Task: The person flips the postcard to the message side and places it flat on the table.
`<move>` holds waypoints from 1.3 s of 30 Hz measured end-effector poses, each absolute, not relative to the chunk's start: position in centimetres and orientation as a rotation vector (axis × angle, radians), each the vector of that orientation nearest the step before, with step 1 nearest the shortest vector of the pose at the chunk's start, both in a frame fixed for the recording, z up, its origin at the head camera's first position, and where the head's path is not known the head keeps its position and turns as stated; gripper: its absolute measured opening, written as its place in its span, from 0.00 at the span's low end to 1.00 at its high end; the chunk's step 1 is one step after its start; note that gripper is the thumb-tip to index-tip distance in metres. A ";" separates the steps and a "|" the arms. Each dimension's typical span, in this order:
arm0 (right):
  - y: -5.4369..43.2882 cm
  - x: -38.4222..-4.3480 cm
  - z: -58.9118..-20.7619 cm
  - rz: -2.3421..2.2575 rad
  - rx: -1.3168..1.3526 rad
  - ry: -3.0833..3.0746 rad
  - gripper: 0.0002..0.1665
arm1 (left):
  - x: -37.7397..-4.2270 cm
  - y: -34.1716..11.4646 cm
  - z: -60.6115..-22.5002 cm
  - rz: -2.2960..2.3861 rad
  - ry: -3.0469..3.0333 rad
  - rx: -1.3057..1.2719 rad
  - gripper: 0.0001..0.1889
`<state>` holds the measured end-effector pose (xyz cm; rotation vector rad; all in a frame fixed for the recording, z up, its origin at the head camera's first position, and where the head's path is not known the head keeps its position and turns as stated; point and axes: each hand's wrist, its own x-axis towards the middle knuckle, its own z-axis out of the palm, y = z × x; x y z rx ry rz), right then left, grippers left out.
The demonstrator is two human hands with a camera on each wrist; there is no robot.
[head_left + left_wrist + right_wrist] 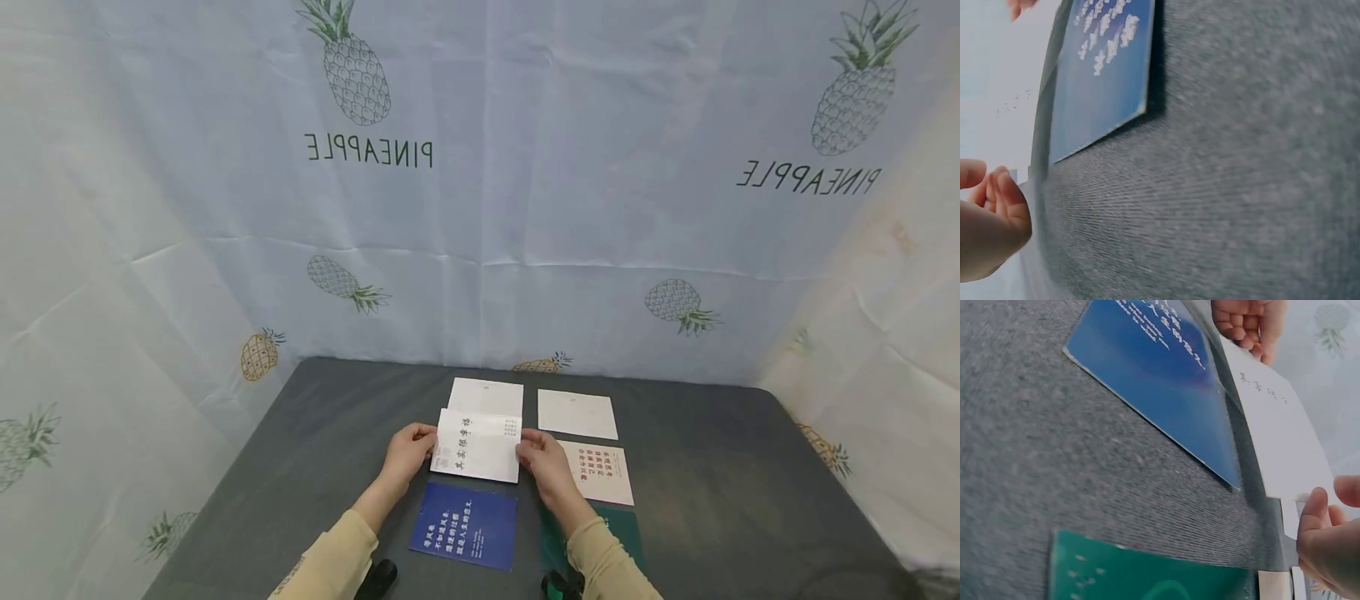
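Observation:
A white card (pixel 480 446) with black handwritten-style characters is held between both hands, its far edge overlapping another white card (pixel 487 395) behind it. My left hand (pixel 408 454) pinches its left edge between thumb and fingers. At the opposite side, my right hand (pixel 546 468) grips the right edge. In the right wrist view the white card (pixel 1279 425) stands tilted, with fingertips at both ends. Just in front of it lies a blue card (pixel 465 525) with white writing, flat on the dark table.
Right of the hands, a column of cards lies on the grey-black tabletop (pixel 337 400): a plain white one (pixel 576 415), a pale pink one (pixel 603 473) with red characters and a green one (pixel 624 527), partly under my right forearm. A pineapple-print curtain (pixel 480 208) hangs behind the table.

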<state>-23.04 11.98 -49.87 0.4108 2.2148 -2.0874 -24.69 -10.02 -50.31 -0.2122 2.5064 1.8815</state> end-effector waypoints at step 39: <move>12.6 -22.3 -50.9 -1.765 0.313 2.484 0.21 | -24.8 -11.6 -51.6 1.932 2.572 -0.021 0.09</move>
